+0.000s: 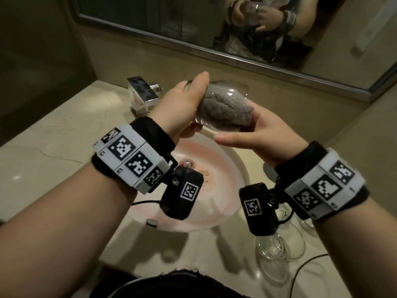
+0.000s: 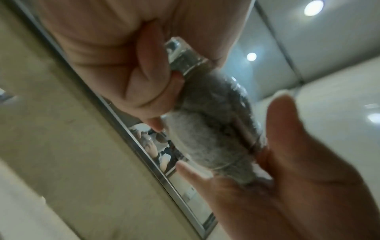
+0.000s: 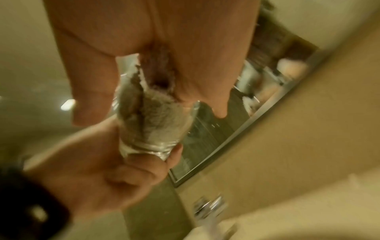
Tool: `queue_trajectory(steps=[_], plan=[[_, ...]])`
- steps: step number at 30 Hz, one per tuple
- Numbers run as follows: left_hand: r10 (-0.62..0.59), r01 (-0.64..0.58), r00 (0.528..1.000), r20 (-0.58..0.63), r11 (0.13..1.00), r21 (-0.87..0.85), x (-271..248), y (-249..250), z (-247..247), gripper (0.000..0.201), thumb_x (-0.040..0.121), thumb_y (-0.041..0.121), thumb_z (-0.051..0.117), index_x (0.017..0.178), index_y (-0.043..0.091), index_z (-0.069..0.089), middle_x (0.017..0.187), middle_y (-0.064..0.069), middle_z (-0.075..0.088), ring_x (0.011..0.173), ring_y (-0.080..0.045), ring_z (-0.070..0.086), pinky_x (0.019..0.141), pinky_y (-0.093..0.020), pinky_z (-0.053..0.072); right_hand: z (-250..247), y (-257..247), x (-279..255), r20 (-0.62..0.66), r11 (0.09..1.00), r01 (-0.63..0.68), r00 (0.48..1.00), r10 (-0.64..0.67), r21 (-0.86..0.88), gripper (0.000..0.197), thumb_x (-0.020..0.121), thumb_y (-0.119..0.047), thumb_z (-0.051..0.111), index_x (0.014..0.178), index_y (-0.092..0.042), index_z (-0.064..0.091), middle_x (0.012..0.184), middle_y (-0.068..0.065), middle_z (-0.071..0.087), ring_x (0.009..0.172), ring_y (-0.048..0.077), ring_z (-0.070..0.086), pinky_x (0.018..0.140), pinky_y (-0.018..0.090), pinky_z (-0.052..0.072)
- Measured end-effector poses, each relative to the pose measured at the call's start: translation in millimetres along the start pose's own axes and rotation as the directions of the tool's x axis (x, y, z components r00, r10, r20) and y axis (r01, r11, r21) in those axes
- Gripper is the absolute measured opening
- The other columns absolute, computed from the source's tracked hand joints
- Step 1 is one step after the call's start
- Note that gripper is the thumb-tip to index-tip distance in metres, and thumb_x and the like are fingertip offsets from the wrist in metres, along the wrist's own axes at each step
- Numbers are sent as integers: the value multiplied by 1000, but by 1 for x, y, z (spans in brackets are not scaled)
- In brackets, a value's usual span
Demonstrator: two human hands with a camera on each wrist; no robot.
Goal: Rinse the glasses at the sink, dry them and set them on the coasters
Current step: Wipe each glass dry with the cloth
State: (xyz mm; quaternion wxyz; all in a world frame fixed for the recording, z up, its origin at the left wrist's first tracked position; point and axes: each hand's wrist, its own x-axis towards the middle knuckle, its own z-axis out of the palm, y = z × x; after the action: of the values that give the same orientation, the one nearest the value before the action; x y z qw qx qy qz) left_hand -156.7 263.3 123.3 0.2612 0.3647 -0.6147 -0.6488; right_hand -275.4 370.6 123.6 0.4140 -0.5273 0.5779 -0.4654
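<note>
Above the sink, the left hand grips the glass steady; the right hand pinches the grey cloth stuffed inside for drying.

Held tilted above the sink: a glass, gripped round its base end by the left hand. Stuffed inside, beyond that grip, a grey cloth. At the mouth end, the right hand, fingers on the cloth, thumb straight. Below the right wrist, more glasses on the counter. Left of the grip, a chrome faucet. Beyond, a mirror.
</note>
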Motion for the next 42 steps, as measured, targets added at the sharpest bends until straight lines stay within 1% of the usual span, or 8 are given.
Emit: queue_trajectory(steps=[4,10,17,23,27,31,35,42], plan=[[-38,44,997,64,995,-91,5,-2,0,48,94,53,41,104,6,47,68,-5,50,38,-10,41,35,-15,25,2,6,8,-55,718,44,992,-114,-695,69,80,-31,71,139,-19,38,129,-9,56,118,-9,33,115,37,-16],[54,-53,998,-19,996,78,2,-3,1,40,91,57,43,104,20,52,93,-5,60,71,-19,57,53,-25,44,2,1,6,-93,999,21,995,-24,-29,53,65,-17,81,113,-20,58,111,-1,69,106,10,64,95,26,48],[16,-3,994,112,993,-115,6,-3,-11,45,92,58,41,107,17,52,93,-6,57,60,-13,54,41,-17,39,-18,-9,-3,-197,897,37,979,57,441,22,84,-20,48,100,-5,53,66,0,67,55,6,63,48,15,49],[-63,158,961,271,926,-344,10,-8,-15,42,94,56,37,94,14,39,77,-7,54,43,-8,36,32,-13,22,-24,-8,2,-299,707,89,938,178,701,51,87,-6,45,138,-3,38,105,12,62,88,19,65,81,28,57],[-116,257,934,339,876,-409,10,-8,-14,50,94,59,33,109,13,43,59,-1,51,42,-5,33,29,-11,20,-8,-9,13,-655,998,29,753,-56,-52,37,91,-14,57,118,-26,34,117,2,47,98,14,59,84,33,55],[-116,265,928,355,874,-406,13,-6,-18,61,93,61,30,121,9,46,65,-2,47,43,-4,32,27,-11,22,2,-2,11,-545,754,-5,694,-470,-657,21,89,-14,50,108,-23,53,117,-1,35,109,13,43,100,37,41],[-133,275,921,366,886,-372,16,-7,-22,70,93,63,28,124,5,51,76,-4,44,44,-5,32,28,-11,23,-8,3,7,-129,426,171,798,-589,-889,41,82,-23,40,112,-11,66,119,9,55,114,17,36,104,33,28],[-156,263,938,308,902,-344,16,-10,-16,51,94,57,30,76,13,50,56,-1,41,36,-6,30,30,-8,20,-11,-2,7,140,471,301,928,-346,-830,46,78,-39,43,116,-17,60,112,-6,60,102,8,45,89,32,28]])
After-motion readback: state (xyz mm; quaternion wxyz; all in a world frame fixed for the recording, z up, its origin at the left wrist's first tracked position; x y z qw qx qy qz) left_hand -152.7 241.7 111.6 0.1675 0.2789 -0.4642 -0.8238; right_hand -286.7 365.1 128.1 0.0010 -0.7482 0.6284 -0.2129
